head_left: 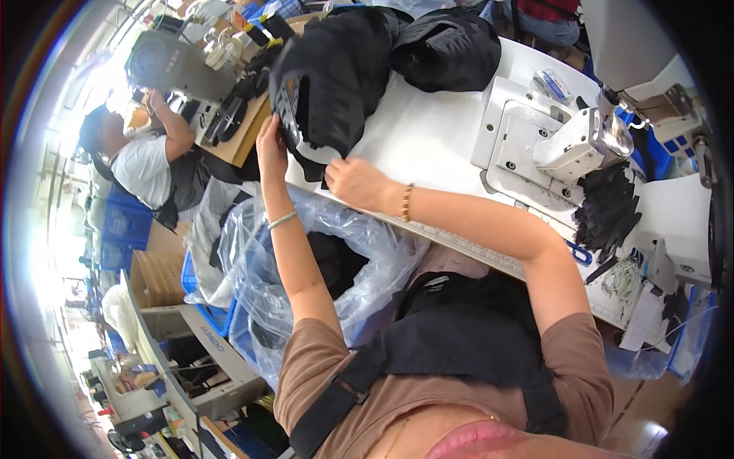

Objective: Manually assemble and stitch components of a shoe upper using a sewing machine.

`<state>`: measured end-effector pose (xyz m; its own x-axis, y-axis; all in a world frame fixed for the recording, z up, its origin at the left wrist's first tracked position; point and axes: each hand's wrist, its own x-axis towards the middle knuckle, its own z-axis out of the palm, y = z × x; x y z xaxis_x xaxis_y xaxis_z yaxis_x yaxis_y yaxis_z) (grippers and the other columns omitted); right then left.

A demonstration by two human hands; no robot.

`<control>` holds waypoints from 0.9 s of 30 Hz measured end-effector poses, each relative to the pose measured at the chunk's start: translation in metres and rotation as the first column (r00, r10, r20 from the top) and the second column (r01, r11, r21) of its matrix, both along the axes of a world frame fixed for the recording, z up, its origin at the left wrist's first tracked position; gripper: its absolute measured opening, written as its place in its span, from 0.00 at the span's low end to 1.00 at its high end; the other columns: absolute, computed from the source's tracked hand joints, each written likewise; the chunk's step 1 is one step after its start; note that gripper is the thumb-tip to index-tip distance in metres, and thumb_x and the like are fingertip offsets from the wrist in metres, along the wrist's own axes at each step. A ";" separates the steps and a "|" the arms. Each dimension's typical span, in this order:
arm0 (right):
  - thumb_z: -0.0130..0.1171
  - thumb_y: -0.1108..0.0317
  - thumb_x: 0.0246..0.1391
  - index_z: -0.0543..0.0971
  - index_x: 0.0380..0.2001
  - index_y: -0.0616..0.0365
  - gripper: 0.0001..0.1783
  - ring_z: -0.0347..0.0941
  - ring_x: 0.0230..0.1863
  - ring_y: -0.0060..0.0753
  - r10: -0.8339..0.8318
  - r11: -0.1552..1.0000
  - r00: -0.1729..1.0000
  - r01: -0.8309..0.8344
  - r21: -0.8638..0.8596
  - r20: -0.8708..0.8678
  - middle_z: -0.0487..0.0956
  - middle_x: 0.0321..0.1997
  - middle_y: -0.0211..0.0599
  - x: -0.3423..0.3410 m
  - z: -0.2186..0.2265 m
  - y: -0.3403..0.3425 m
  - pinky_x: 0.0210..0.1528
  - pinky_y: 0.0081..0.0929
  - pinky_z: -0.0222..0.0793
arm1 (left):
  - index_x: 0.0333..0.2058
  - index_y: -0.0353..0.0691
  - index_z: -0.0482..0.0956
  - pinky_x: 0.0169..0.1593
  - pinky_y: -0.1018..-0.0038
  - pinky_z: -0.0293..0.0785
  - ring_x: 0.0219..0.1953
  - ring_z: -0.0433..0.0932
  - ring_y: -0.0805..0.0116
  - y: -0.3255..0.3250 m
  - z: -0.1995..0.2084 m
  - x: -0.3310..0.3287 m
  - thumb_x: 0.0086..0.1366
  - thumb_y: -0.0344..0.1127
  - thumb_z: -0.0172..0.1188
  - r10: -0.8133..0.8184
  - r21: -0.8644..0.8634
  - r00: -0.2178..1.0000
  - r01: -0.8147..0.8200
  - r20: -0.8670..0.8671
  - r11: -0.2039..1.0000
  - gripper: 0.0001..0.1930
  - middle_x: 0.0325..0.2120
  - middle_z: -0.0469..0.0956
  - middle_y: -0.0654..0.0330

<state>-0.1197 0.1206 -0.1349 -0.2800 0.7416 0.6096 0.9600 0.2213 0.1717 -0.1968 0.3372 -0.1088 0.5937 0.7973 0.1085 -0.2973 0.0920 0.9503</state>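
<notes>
Two hands at a black fabric piece [336, 84] on the white table [428, 141]

The black fabric piece lies at the left end of the white table, its lower part reaching the front edge. The left hand [271, 150] touches its left side, fingers close together — whether they pinch cloth, I cannot tell. The right hand [358, 183], fingers curled, pinches the piece's lower edge just over the table's front edge. A second black piece [451, 53] lies beside it, toward the table's far edge. A white sewing machine [569, 145] stands at the table's right — black strips [608, 210] piled near it. Below the table's left front hangs clear plastic [248, 279]
</notes>
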 end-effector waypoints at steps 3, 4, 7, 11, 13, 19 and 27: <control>0.53 0.70 0.40 0.77 0.20 0.63 0.08 0.72 0.32 0.36 -0.069 0.998 0.989 0.069 -0.008 -0.129 0.73 0.26 0.41 -0.014 -0.027 0.038 0.27 0.26 0.70 | 0.38 0.40 0.74 0.31 0.85 0.64 0.28 0.71 0.80 0.036 -0.015 0.015 0.67 0.39 0.48 0.002 0.045 0.988 0.005 -0.156 0.999 0.10 0.27 0.75 0.66; 0.53 0.70 0.40 0.77 0.20 0.63 0.08 0.72 0.32 0.36 -0.109 0.994 0.986 0.110 -0.003 -0.130 0.73 0.26 0.41 -0.006 -0.031 0.043 0.27 0.26 0.70 | 0.39 0.41 0.74 0.30 0.85 0.63 0.26 0.69 0.79 0.030 -0.012 0.037 0.67 0.39 0.48 -0.013 0.014 0.984 0.016 -0.175 1.000 0.10 0.26 0.73 0.67; 0.51 0.69 0.42 0.78 0.25 0.64 0.10 0.72 0.32 0.36 -0.274 0.956 0.959 0.264 -0.127 -0.071 0.72 0.26 0.39 0.001 -0.022 0.061 0.28 0.26 0.70 | 0.39 0.39 0.73 0.35 0.77 0.65 0.31 0.71 0.76 0.051 -0.002 0.063 0.67 0.41 0.48 0.072 0.304 0.971 0.000 -0.228 0.953 0.12 0.27 0.73 0.65; 0.50 0.69 0.48 0.72 0.41 0.67 0.17 0.71 0.34 0.34 -0.144 0.989 0.951 0.151 0.002 -0.274 0.74 0.34 0.40 0.021 -0.026 0.048 0.32 0.26 0.71 | 0.39 0.35 0.74 0.42 0.67 0.68 0.36 0.74 0.61 0.049 0.015 0.096 0.64 0.39 0.52 0.534 0.802 0.813 -0.151 -0.232 0.578 0.13 0.31 0.76 0.57; 0.47 0.70 0.50 0.70 0.45 0.68 0.19 0.70 0.42 0.36 -0.060 0.998 0.988 0.058 -0.023 -0.142 0.69 0.49 0.48 0.032 -0.035 0.011 0.42 0.27 0.70 | 0.37 0.36 0.77 0.43 0.65 0.68 0.37 0.74 0.56 -0.008 0.046 0.127 0.61 0.37 0.54 0.662 0.934 0.748 -0.269 0.050 0.234 0.11 0.33 0.77 0.52; 0.45 0.71 0.51 0.70 0.46 0.67 0.18 0.68 0.49 0.36 -0.007 0.941 0.996 -0.025 -0.337 -0.093 0.65 0.57 0.50 0.025 -0.004 -0.084 0.50 0.28 0.66 | 0.33 0.33 0.79 0.45 0.65 0.70 0.42 0.72 0.53 -0.158 0.069 0.204 0.56 0.45 0.60 0.158 1.000 0.987 -0.020 0.020 -0.002 0.18 0.38 0.74 0.51; 0.51 0.77 0.43 0.73 0.42 0.65 0.18 0.72 0.43 0.42 -0.266 0.934 0.907 0.160 -0.319 -0.326 0.69 0.53 0.48 0.058 0.026 -0.215 0.46 0.31 0.69 | 0.31 0.27 0.75 0.39 0.69 0.75 0.39 0.73 0.54 -0.186 0.036 0.258 0.47 0.47 0.68 0.421 0.977 0.882 0.206 -0.213 0.063 0.25 0.37 0.69 0.48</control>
